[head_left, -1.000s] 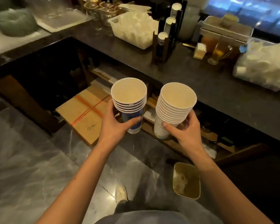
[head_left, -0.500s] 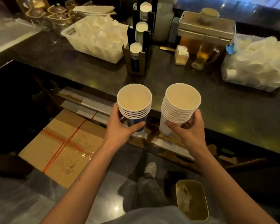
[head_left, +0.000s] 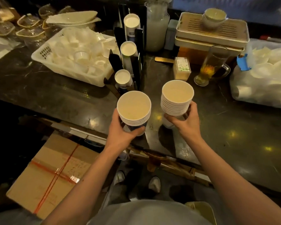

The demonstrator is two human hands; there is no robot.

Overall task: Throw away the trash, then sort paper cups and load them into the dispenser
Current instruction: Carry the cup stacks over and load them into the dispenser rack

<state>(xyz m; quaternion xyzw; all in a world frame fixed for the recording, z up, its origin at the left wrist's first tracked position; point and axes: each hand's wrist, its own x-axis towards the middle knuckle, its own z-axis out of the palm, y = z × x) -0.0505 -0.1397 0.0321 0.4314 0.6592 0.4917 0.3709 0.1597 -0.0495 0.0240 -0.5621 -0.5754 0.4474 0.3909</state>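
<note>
My left hand grips a stack of several nested paper cups with a blue print, mouths up, over the counter's front edge. A taller stack of white paper cups is held in my right hand, above the dark counter. Just beyond the left stack stands the black cup dispenser with three slanted columns of cups, their white mouths facing me.
A white basket of small white cups sits left of the dispenser. A glass mug of tea, a small box, stacked trays and a bag of white cups stand to the right. A taped cardboard box lies on the floor.
I have moved up to the counter. Both stacks have gone forward and now hang over its surface near the dispenser. The bin on the floor has slid to the frame's lower edge.
</note>
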